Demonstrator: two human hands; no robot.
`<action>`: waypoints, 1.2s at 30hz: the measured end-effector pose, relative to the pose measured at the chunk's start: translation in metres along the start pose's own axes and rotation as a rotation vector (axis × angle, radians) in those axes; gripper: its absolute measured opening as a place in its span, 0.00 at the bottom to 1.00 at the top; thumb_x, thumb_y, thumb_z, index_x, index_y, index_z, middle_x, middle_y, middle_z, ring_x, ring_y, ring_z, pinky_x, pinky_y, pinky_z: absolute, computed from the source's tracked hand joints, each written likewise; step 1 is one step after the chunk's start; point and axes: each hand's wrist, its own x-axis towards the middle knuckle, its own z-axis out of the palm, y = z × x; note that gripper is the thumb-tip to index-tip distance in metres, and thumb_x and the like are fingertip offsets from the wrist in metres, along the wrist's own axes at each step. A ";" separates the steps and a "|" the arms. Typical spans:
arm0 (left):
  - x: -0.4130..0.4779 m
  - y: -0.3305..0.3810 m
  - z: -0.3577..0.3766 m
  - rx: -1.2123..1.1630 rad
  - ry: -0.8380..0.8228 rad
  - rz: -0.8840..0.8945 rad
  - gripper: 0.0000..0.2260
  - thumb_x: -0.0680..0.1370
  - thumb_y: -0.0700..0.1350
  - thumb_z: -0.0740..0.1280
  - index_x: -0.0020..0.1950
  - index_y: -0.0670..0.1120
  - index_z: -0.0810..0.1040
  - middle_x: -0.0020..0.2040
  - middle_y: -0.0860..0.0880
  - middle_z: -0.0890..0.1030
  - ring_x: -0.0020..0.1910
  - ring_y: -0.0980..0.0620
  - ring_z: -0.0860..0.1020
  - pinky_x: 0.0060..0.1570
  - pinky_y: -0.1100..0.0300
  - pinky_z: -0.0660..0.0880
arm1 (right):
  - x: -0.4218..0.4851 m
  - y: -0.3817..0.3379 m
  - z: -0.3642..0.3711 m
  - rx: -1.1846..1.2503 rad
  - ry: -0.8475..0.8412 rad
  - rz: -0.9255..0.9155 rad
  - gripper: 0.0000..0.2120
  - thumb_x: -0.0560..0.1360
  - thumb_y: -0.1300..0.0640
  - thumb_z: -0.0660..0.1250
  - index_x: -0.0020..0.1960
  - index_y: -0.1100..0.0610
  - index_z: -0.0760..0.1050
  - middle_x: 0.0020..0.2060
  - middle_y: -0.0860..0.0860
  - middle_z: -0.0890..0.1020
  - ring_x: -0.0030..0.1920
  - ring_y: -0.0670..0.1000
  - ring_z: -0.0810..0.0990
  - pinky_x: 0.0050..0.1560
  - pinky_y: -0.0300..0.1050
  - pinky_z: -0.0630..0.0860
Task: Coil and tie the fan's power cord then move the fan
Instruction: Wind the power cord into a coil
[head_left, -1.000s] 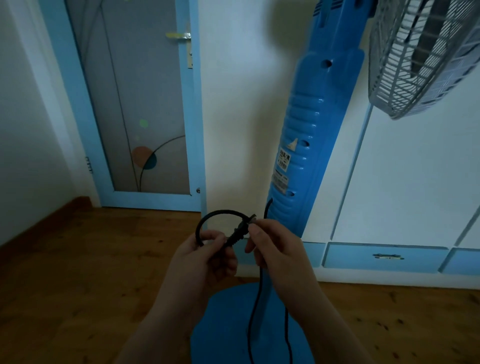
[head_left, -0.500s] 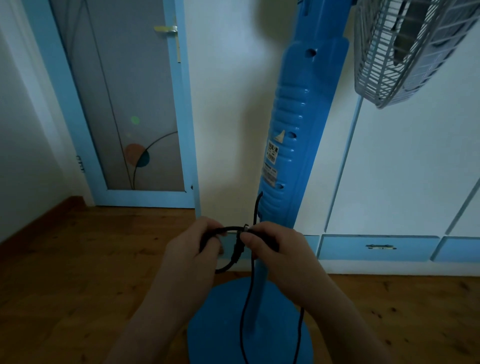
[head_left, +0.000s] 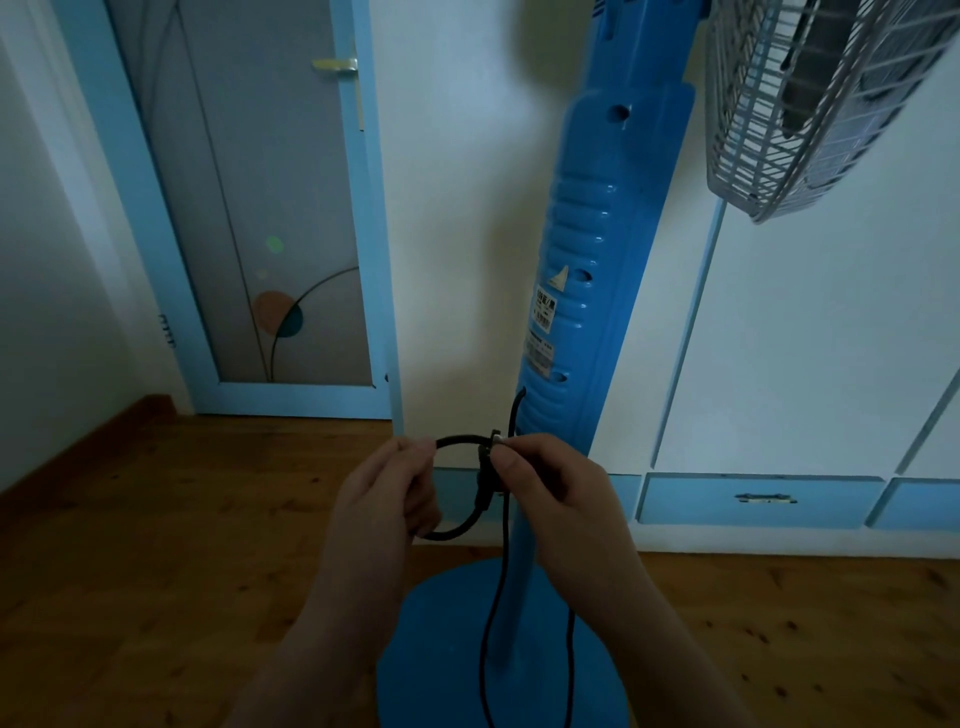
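A blue pedestal fan (head_left: 587, 291) stands on a round blue base (head_left: 441, 639), its grey wire grille (head_left: 810, 98) at the top right. The black power cord (head_left: 493, 597) leaves the column low down and hangs over the base. In front of the column, a small loop of the cord (head_left: 460, 441) spans between both hands. My left hand (head_left: 384, 499) grips the left side of the loop. The plug end (head_left: 488, 457) is pinched in my right hand (head_left: 550, 483), with its prongs pointing up.
A blue-framed door with a frosted panel (head_left: 249, 218) is at the back left. White cabinets with blue drawers (head_left: 758, 499) line the wall on the right, close behind the fan. Wooden floor (head_left: 156, 545) spreads around the base.
The loop has been pulled down smaller and now lies level between my hands. My hands have lowered slightly and the plug now points up at my right fingertips.
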 end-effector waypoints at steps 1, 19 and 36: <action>-0.001 -0.001 0.000 0.013 -0.011 -0.011 0.17 0.82 0.45 0.60 0.32 0.46 0.66 0.28 0.50 0.62 0.28 0.52 0.60 0.33 0.54 0.61 | 0.000 0.000 -0.001 -0.019 -0.001 -0.003 0.06 0.77 0.45 0.66 0.48 0.44 0.81 0.42 0.42 0.84 0.45 0.43 0.82 0.46 0.36 0.78; -0.001 0.001 -0.020 0.663 -0.256 0.197 0.05 0.76 0.52 0.70 0.51 0.56 0.81 0.43 0.53 0.82 0.42 0.53 0.80 0.40 0.59 0.78 | 0.002 -0.011 -0.004 -0.474 -0.116 -0.155 0.08 0.77 0.44 0.66 0.51 0.46 0.80 0.42 0.41 0.79 0.45 0.41 0.76 0.43 0.31 0.72; -0.002 -0.002 0.003 -0.237 0.028 -0.054 0.16 0.68 0.51 0.73 0.48 0.41 0.77 0.35 0.46 0.72 0.36 0.51 0.70 0.42 0.54 0.68 | -0.005 -0.005 0.011 0.059 -0.166 0.118 0.07 0.80 0.56 0.65 0.46 0.54 0.80 0.39 0.48 0.85 0.40 0.44 0.81 0.43 0.36 0.76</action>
